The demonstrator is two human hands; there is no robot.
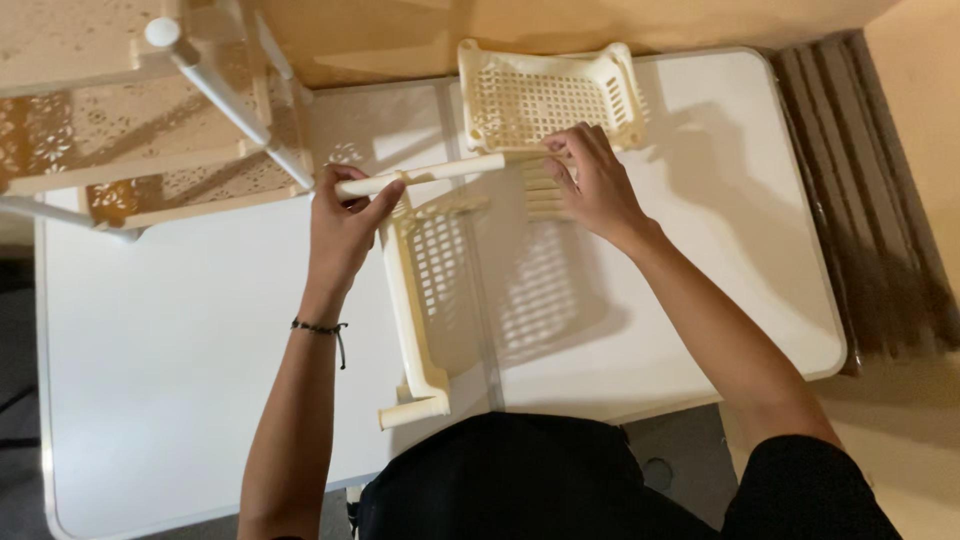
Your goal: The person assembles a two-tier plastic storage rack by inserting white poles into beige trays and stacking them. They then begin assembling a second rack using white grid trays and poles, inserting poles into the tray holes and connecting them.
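The left hand (345, 215) is wrapped around one end of a cream plastic tube (425, 175), while the right hand (595, 180) pinches its other end with the fingertips, over a white folding table (180, 350). Keeping the tube level and both grips firm seems wise, so its ends stay aligned. The tube is slim, smooth and round, lying across a cream perforated plastic shelf panel (425, 300) standing on edge, just before a cream lattice basket tray (545, 95)
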